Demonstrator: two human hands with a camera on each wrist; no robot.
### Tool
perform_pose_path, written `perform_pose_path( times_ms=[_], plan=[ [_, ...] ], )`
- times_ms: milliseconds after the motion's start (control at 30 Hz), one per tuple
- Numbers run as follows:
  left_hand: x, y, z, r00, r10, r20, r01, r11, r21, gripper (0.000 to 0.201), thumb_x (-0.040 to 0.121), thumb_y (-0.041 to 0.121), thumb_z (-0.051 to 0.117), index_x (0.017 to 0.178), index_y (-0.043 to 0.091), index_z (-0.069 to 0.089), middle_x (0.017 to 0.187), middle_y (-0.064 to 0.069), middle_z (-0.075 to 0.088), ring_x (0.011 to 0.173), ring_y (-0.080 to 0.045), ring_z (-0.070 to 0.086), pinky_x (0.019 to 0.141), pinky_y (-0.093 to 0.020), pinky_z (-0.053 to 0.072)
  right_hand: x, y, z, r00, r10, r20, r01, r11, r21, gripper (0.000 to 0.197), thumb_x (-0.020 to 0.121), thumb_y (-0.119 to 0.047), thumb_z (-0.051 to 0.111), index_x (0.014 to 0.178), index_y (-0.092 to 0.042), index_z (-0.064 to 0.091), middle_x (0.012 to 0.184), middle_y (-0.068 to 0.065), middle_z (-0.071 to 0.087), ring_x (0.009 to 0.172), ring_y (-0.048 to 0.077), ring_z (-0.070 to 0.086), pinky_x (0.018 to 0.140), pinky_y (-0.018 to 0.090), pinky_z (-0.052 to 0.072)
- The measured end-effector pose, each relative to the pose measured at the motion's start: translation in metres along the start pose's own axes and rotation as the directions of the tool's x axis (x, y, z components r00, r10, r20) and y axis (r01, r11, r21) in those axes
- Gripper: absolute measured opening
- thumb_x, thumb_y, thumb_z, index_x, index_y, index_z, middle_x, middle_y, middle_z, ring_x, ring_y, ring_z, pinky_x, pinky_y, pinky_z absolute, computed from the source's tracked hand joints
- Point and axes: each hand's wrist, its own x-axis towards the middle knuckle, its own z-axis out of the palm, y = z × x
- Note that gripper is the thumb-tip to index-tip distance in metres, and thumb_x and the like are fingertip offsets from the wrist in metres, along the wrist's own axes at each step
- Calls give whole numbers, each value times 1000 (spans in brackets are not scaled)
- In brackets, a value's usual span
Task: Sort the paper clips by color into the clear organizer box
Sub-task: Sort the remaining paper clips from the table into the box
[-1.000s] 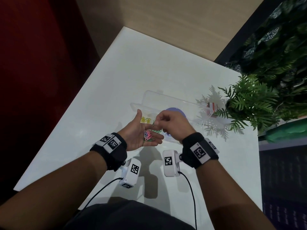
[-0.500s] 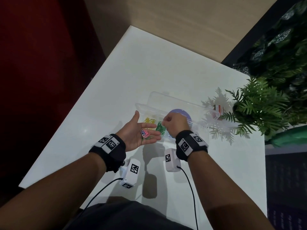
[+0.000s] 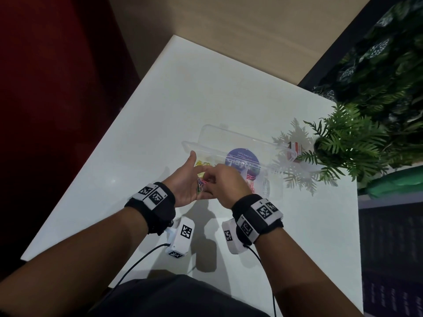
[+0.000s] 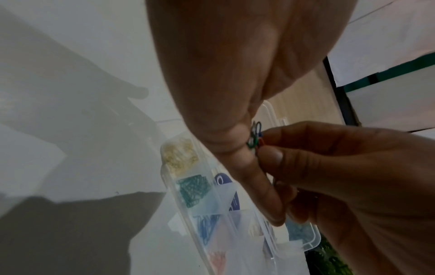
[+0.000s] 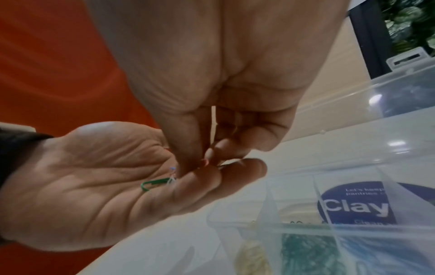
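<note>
My left hand (image 3: 186,179) is held palm up just in front of the clear organizer box (image 3: 280,144), with a small bunch of mixed paper clips (image 3: 201,186) on the palm. In the right wrist view a green clip (image 5: 154,183) lies loose on that palm (image 5: 94,186). My right hand (image 3: 212,179) reaches into the palm, thumb and forefinger pinching a red clip (image 5: 205,162). The box compartments hold yellow clips (image 4: 181,156), green clips (image 4: 194,188), blue clips (image 4: 208,227) and pink clips (image 4: 217,260). Its lid lies open at the back.
The box sits on a white table (image 3: 206,92). A potted fern (image 3: 343,147) stands right of it, with a small red and white item (image 3: 295,146) at its base. A purple round sticker (image 3: 242,161) shows through the box. The table's left edge borders a dark red wall.
Half a second ago my right hand was over the box's green compartment; it has come back left onto the left palm and pinches another clip. The left hand stayed put.
</note>
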Motion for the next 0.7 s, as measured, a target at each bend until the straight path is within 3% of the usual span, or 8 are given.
perform_pose_path(
  times_ms=[100,200,367,467,600,700],
  plan=[
    [-3,-2,4,1000,5,3,-5,1000,22,78,93,67,14,128,8,52,98,-13,66,78,-22,69,76,-39,59,-1,1,0,1000,18,13,-19,999,51,7,82,-6,61,85,-11,65,71,-4,54,69,16,54,61,25,39],
    [-4,-2,7,1000,11,13,-11,999,31,80,92,69,14,128,8,52,111,-16,61,87,-25,66,78,-41,58,-4,5,-1,999,25,41,-29,994,106,13,82,-4,59,77,-15,60,62,-10,51,61,12,51,55,22,37],
    [-2,-5,9,999,-17,45,16,1000,18,87,90,72,15,126,1,50,94,-17,67,88,-33,67,90,-43,54,-9,20,-9,994,106,16,-105,927,361,11,84,-13,65,75,-13,58,71,-2,61,58,9,55,56,21,45],
    [-1,-4,12,999,-28,34,28,999,19,90,89,73,15,129,0,50,104,-26,66,102,-42,65,89,-42,55,-15,34,-22,983,177,-49,-127,848,515,7,85,-10,65,81,-7,60,69,1,61,57,10,55,54,21,46],
    [2,-3,18,1000,-22,-4,22,1000,4,87,90,71,16,129,1,50,107,-27,66,102,-42,66,81,-40,58,-21,60,-39,940,296,-169,-154,810,566,10,85,-12,68,78,-8,61,66,1,60,52,11,51,49,21,43],
    [6,-4,21,1000,-23,-13,23,1000,-16,84,91,70,18,128,1,51,110,-26,67,101,-40,66,84,-40,57,-19,88,-45,875,414,-252,-233,815,530,13,82,-14,68,71,-15,63,67,1,63,57,15,55,56,29,47]
  ],
)
